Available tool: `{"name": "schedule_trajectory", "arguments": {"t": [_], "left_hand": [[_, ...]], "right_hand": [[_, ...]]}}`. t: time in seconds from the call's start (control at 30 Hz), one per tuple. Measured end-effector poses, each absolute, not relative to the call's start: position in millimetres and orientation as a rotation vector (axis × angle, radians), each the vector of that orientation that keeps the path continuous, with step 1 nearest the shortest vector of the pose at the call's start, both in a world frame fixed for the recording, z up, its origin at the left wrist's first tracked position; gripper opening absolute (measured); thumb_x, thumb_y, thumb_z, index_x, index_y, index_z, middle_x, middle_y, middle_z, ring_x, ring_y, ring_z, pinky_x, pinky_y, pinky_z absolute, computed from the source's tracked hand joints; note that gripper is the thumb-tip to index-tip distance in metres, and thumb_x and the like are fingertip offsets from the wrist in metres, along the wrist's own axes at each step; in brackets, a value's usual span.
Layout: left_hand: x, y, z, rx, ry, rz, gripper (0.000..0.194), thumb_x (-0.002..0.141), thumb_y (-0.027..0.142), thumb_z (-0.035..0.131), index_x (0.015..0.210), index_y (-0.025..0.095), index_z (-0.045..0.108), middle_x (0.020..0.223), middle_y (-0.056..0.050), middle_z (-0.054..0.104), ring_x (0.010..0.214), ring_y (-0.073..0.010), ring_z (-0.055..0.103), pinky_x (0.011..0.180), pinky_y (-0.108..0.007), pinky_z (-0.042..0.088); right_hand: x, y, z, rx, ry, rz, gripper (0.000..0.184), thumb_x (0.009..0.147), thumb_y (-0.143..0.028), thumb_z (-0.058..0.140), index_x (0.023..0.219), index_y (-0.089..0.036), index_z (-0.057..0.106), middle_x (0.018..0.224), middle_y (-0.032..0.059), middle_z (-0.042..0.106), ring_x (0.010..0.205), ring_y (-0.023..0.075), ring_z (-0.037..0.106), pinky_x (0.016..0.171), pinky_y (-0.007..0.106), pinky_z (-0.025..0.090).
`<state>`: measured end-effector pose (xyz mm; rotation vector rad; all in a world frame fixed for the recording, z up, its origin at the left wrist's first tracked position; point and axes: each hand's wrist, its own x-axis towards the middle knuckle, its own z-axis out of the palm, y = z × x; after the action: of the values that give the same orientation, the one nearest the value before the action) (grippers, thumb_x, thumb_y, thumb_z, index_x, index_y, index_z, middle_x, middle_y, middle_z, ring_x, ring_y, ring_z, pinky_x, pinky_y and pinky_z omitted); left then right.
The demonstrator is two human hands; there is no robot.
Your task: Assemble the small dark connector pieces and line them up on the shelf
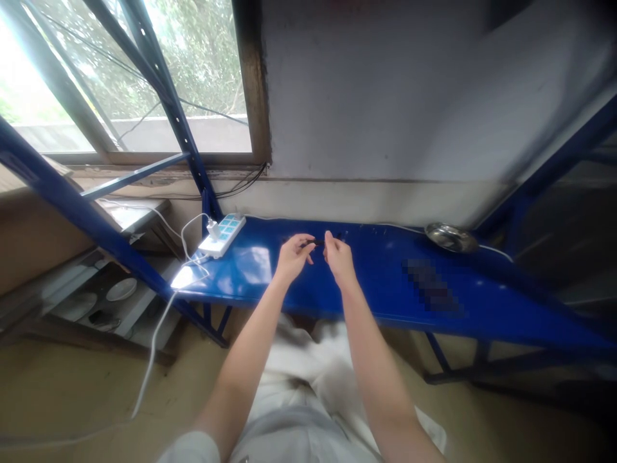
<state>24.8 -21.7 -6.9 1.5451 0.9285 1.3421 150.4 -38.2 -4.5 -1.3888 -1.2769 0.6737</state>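
Observation:
Between my two hands, over the middle of the blue table (385, 276), is a thin, dark, stick-like piece (315, 242), too small to name. My left hand (293, 257) pinches its left part with thumb and fingers. On the other side, my right hand (337, 256) grips its right end, thumb pointing up. A few small dark bits (341, 234) lie on the table just behind my right hand; their kind is unclear.
A white power strip (222, 235) with a plug and cable lies at the table's left end. Toward the right back sits a shiny metal dish (450, 238). A blurred dark object (431, 286) lies at right. Blue metal posts (178, 116) frame both sides.

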Motion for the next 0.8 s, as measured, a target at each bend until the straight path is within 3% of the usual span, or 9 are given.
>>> {"name": "schedule_trajectory", "arguments": {"t": [0.13, 0.33, 0.6, 0.8], "left_hand": [[25, -24, -8, 1.552, 0.941, 1.311, 0.020, 0.075, 0.029, 0.058, 0.090, 0.016, 0.055, 0.072, 0.000, 0.063, 0.045, -0.0068, 0.055, 0.052, -0.020, 0.043], [26, -27, -8, 1.622, 1.027, 1.348, 0.018, 0.080, 0.035, 0.051, 0.085, 0.018, 0.052, 0.072, 0.000, 0.065, 0.046, -0.0068, 0.054, 0.054, -0.021, 0.043], [28, -30, -4, 1.695, 1.040, 1.388, 0.040, 0.085, 0.051, 0.038, 0.063, 0.018, 0.046, 0.054, 0.003, 0.051, 0.045, -0.0068, 0.048, 0.052, -0.020, 0.039], [29, -25, 0, 1.506, 0.992, 1.290, 0.049, 0.082, 0.056, 0.039, 0.052, 0.018, 0.040, 0.044, 0.003, 0.045, 0.041, -0.0079, 0.046, 0.049, -0.021, 0.040]], "right_hand": [[150, -38, -4, -1.348, -1.184, 0.725, 0.052, 0.076, -0.066, 0.039, 0.053, -0.019, 0.042, 0.049, -0.0018, 0.045, 0.046, 0.0102, 0.040, 0.046, 0.023, 0.033], [142, -41, -3, -1.295, -1.150, 0.680, 0.049, 0.078, -0.062, 0.040, 0.053, -0.020, 0.040, 0.050, -0.0018, 0.041, 0.048, 0.0099, 0.037, 0.045, 0.023, 0.032], [137, -45, 3, -1.299, -1.196, 0.636, 0.047, 0.080, -0.058, 0.038, 0.053, -0.020, 0.035, 0.051, -0.0025, 0.039, 0.050, 0.0103, 0.036, 0.049, 0.023, 0.032], [137, -48, 5, -1.261, -1.246, 0.574, 0.046, 0.082, -0.056, 0.037, 0.053, -0.020, 0.034, 0.052, -0.0028, 0.038, 0.051, 0.0100, 0.035, 0.051, 0.023, 0.032]]}}
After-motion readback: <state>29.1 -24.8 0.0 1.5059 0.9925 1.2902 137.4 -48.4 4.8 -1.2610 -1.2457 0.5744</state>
